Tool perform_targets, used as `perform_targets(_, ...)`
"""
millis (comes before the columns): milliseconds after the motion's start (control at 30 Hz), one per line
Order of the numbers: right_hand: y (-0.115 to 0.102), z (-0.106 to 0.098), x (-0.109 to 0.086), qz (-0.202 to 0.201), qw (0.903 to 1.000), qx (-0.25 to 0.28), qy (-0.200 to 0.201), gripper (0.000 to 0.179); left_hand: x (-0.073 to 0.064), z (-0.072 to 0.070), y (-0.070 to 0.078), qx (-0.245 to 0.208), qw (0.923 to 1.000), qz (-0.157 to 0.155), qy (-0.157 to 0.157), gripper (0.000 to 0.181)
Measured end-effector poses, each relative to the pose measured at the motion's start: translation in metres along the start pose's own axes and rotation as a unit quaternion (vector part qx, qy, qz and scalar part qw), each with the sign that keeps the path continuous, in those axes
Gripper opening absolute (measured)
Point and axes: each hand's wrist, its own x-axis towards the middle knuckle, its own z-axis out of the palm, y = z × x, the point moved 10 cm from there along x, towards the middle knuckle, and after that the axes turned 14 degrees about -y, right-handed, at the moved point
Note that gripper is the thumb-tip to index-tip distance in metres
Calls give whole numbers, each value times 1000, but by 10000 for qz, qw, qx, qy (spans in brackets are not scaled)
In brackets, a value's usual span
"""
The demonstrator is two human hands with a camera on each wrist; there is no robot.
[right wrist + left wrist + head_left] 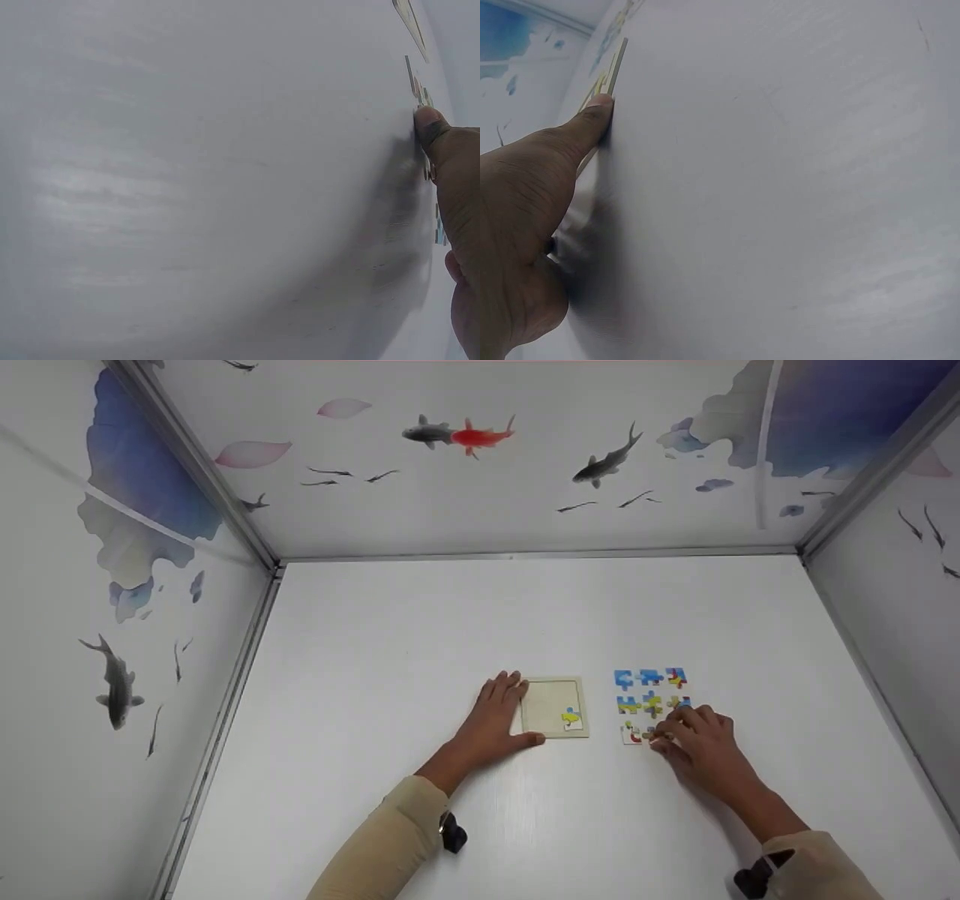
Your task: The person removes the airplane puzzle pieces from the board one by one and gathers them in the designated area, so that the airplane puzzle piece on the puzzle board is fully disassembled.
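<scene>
My left hand [491, 724] rests on the table at the left of a square wooden puzzle tray [544, 734], its fingers stretched out at the left edge and its thumb at the lower edge. In the left wrist view the thumb [592, 116] touches the tray's side. One yellow, blue and white puzzle piece [572, 718] lies in the tray's lower right corner. My right hand [701, 746] pinches a puzzle piece [648, 733] in the bottom row of loose pieces, between thumb and fingers. Its fingers hide part of that piece; in the right wrist view the thumb [429, 124] is low over the table.
Several loose puzzle pieces lie in rows right of the tray, among them a blue one [623, 679], a yellow and blue one [628, 705] and a white and red one [631, 733]. White panels [525, 510] printed with fish enclose the white table [420, 622].
</scene>
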Motion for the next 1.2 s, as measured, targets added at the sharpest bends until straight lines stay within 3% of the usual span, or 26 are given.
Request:
perform_targets(500,6,4,1,129,9997,147,-150,29,0,0,-1,-20,10000,-3,2,103)
perform_targets(1200,-1,-1,1,-124,9999,21,80,30,0,0,0,30,9999,128,-2,102)
